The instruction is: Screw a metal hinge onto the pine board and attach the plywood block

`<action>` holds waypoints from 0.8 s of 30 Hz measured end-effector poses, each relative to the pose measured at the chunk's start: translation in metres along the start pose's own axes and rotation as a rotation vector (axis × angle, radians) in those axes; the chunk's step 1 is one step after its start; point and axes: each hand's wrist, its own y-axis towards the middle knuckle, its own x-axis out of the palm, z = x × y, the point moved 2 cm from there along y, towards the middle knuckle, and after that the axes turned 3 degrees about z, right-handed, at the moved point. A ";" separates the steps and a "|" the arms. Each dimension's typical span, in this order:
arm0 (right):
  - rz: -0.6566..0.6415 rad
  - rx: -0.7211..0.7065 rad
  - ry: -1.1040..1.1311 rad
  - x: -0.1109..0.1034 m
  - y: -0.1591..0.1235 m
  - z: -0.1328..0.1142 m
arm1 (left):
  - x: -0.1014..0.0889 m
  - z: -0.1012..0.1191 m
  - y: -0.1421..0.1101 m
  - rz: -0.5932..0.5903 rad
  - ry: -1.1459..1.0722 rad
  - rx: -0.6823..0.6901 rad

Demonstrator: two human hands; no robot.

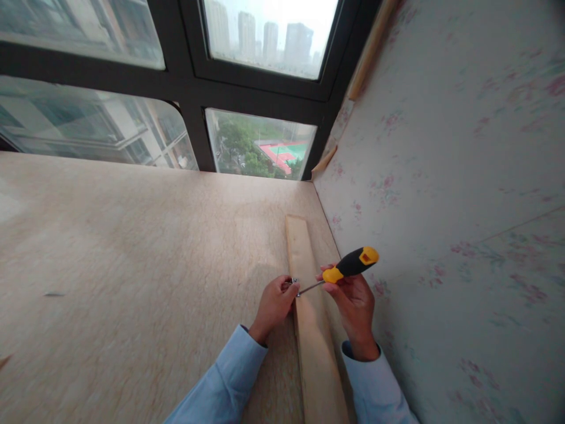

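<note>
The screwdriver (pixel 352 262) is held in the curled fingers of the right hand (pixel 356 306), above the wooden board (pixel 318 353), its handle aimed up-right toward the flowered wall (pixel 441 176), its shaft slanting down-left to the board's left edge. There, a small metal piece (pixel 294 281) is pinched by the left hand (pixel 274 305). The board is laid lengthwise toward the window (pixel 260 144) on a beige, mottled surface (pixel 154 259). Buildings and greenery are seen outside.
</note>
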 end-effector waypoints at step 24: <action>-0.171 -0.039 -0.105 0.002 -0.009 -0.007 | 0.001 -0.003 0.000 0.021 0.006 0.026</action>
